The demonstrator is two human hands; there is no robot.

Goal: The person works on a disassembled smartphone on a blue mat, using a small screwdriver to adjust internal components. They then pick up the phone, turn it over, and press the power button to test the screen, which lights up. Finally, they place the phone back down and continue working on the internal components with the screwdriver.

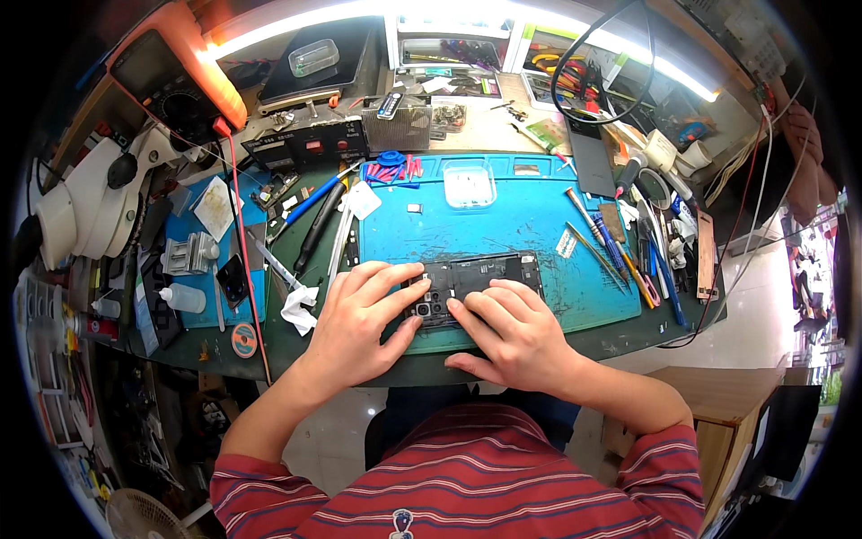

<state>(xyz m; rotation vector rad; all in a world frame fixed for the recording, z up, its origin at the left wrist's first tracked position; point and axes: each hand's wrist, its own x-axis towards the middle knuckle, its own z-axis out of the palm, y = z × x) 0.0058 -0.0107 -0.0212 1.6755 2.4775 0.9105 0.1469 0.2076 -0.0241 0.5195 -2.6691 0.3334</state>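
Observation:
An opened smartphone (pixel 489 269) with its black inner side up lies on the blue work mat near the table's front edge. Its camera module (pixel 435 304) faces up at the left end. My left hand (pixel 364 314) grips that end, fingertips along the upper part and thumb at the lower edge. From the right, my right hand (pixel 516 334) reaches over the phone. Its index fingertip presses beside the camera module, the other fingers bend over the phone's middle, and the thumb sticks out below, apart from the phone. The fingers hide part of the inside.
Beyond the phone, a clear plastic box (pixel 470 184) sits on the mat (pixel 395 229). Screwdrivers and tweezers (pixel 597 256) lie at right. A crumpled white tissue (pixel 299 310), a small bottle (pixel 182 298) and a red cable (pixel 247 229) are at left, below an orange multimeter (pixel 175 81).

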